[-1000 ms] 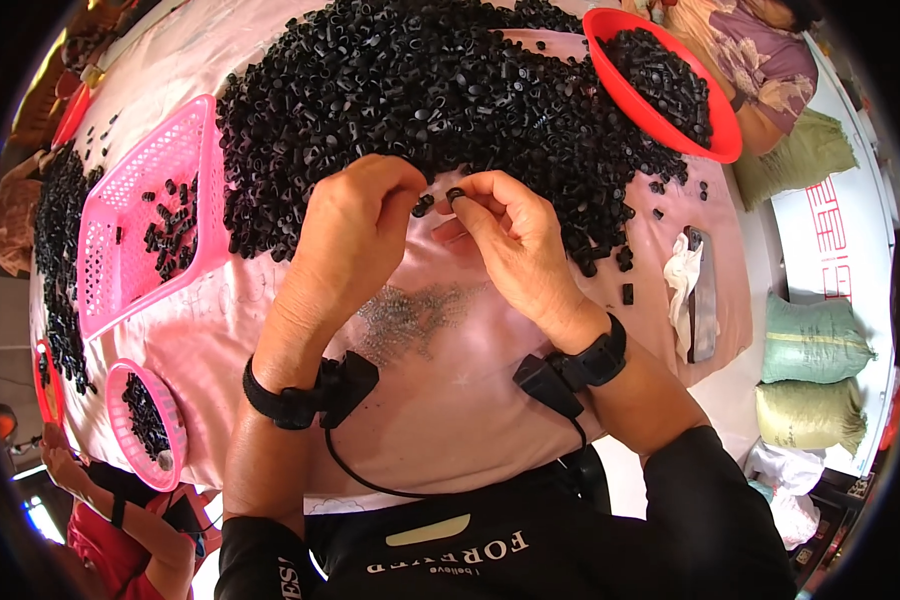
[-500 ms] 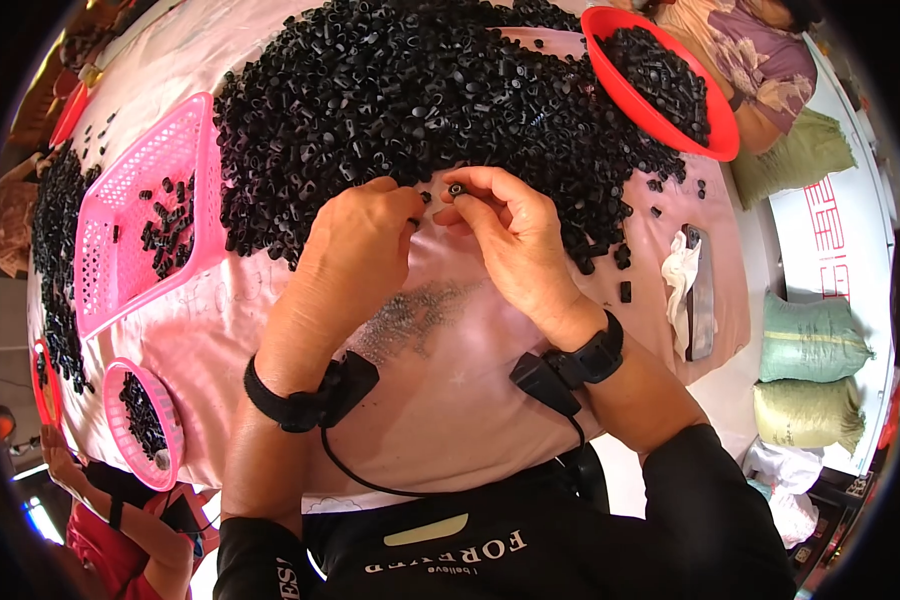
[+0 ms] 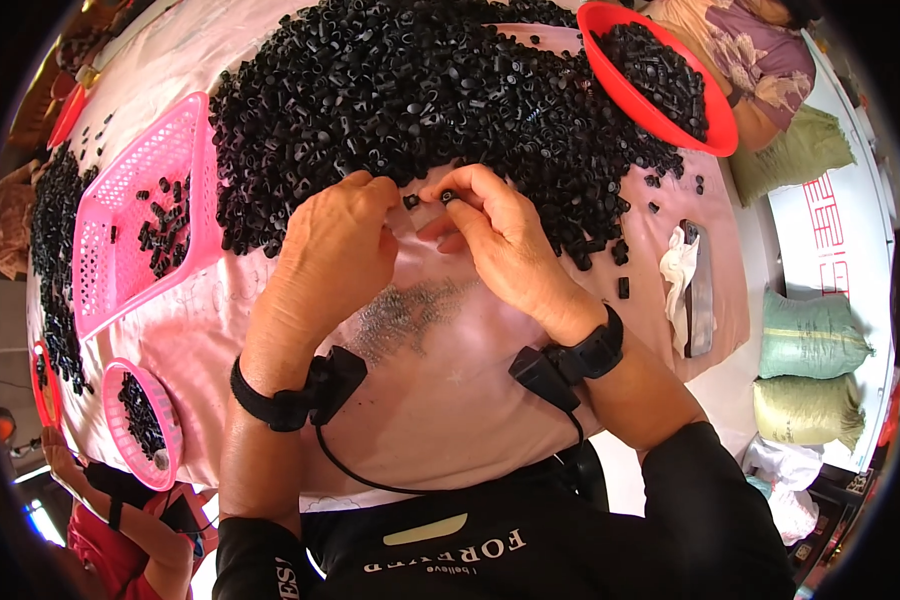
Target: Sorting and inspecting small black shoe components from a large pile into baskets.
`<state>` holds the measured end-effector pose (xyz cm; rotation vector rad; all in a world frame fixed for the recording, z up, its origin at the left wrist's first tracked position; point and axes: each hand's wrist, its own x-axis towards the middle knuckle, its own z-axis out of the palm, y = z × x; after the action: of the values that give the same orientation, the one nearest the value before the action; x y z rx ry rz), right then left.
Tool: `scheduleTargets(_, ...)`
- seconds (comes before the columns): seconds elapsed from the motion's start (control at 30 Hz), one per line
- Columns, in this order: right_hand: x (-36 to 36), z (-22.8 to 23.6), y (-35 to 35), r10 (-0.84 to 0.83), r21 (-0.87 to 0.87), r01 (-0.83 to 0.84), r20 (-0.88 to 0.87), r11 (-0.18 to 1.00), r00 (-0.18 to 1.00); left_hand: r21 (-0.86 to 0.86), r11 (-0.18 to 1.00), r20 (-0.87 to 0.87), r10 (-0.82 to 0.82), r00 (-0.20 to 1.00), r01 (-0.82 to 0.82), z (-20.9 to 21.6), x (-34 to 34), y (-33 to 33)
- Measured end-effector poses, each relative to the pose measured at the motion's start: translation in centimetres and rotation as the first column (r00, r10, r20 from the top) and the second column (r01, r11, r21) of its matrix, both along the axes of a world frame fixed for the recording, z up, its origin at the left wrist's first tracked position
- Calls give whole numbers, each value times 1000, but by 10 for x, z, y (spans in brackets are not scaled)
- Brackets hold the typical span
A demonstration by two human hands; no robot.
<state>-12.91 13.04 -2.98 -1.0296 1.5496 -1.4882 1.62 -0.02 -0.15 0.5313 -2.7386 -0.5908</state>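
Black piece [image 3: 449, 197] pinched between right fingers [image 3: 470, 180]; left fingers [image 3: 378, 190] curled (hold unclear).

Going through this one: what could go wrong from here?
The small black piece pinched by the right hand could slip and be hard to find among the similar parts in the big black pile just beyond. The loose silvery bits on the pink cloth lie close to the left hand, which might brush and scatter them.

Bright light, soft shadows on pink cloth [image 3: 460, 420], bent edges, blackened corners
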Motion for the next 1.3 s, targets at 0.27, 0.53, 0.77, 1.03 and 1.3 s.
scheduleTargets(0.27, -1, -3, 1, -29, 0, 29, -15, 1000, 999, 27, 999, -155, -22, 988, 26, 1, 0, -7)
scheduleTargets(0.53, 1, -8, 0, -74, -5, 74, 1, 997, 997, 200, 980, -180, 56, 982, -19, 8, -7, -4)
scheduleTargets(0.77, 0, -10, 0, -77, -8, 77, -35, 997, 996, 332, 943, -207, 106, 973, -32, 8, -10, -1)
scheduleTargets(1.03, 5, -2, -1, -78, -55, 79, 25, 995, 997, 373, 928, -261, 130, 957, -24, 7, -17, 8)
scheduleTargets(1.3, 3, 2, 1, -42, -48, 55, 227, 997, 973, 292, 956, -383, 137, 913, -22, 6, -23, 18)
